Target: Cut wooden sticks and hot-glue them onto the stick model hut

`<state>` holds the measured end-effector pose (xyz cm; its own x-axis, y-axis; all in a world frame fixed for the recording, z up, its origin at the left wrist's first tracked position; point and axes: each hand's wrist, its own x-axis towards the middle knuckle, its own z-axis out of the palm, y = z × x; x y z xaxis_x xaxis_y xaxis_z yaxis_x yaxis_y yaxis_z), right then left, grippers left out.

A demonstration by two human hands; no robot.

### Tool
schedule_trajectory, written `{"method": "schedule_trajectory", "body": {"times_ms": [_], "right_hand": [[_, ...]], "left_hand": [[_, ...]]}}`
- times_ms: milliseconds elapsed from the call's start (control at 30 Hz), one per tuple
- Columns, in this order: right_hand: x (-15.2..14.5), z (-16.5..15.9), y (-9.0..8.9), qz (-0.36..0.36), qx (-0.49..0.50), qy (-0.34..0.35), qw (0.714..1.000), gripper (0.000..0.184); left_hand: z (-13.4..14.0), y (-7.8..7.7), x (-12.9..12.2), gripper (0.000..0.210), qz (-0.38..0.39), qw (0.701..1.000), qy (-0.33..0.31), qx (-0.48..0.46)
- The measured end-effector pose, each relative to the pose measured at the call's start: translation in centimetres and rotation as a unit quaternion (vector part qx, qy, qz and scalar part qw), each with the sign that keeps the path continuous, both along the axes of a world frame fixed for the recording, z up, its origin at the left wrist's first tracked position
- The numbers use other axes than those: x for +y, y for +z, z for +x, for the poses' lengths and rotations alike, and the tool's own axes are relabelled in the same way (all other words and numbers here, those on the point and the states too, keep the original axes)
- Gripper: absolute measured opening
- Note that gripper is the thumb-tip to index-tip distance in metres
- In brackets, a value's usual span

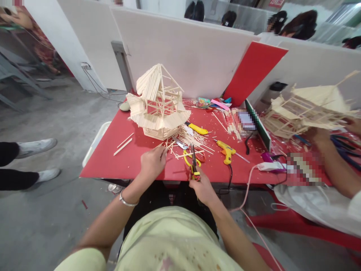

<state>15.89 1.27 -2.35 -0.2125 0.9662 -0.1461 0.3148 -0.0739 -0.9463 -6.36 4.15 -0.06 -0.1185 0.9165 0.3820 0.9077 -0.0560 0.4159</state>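
My right hand (203,187) is wrapped round the handles of pliers (194,163) with dark jaws and yellow-and-black grips, pointing away from me. To its left, my left hand (153,162) is closed in a pinch, with a thin wooden stick (160,145) showing at the fingertips. Yellow-handled scissors (179,143) lie between the hands, partly hidden by the pliers and sticks. Behind them stands a pavilion model (160,109) of pale sticks, its tiered roof partly covered and its right upper side open framework. Cut sticks (199,141) are scattered beside its base.
On the red table (129,162) lie a yellow utility knife (197,128), a yellow glue gun (226,151) with a cord, and stick packets (232,124). A dark green divider (258,126) stands at right. Beyond it, a co-worker's arm (332,162) reaches toward another stick model (307,109).
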Motion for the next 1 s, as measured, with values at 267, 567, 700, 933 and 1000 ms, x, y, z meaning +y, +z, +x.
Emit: {"method": "schedule_trajectory", "body": {"times_ms": [267,567,700,933,1000], "right_hand": [[0.4,0.2,0.8,0.023,-0.08,-0.001,0.996,0.045],[0.1,-0.7,2.5,0.133,-0.249,0.03,0.959,0.046],[-0.4,-0.7,2.7,0.168,-0.304,0.026,0.937,0.042],[-0.9,-0.8,2.9,0.165,-0.293,0.042,0.941,0.039],[-1.0,-1.0,2.8,0.166,-0.288,0.042,0.942,0.043]], "left_hand": [[0.4,-2.2,1.8,0.03,-0.055,0.998,-0.002,-0.004],[2.3,2.6,-1.1,0.018,0.071,0.959,-0.242,-0.129],[2.7,2.0,-0.9,0.023,0.059,0.953,-0.26,-0.143],[2.9,1.8,-1.6,0.025,0.079,0.942,-0.261,-0.197],[2.9,2.0,-1.8,0.025,0.066,0.941,-0.251,-0.216]]}}
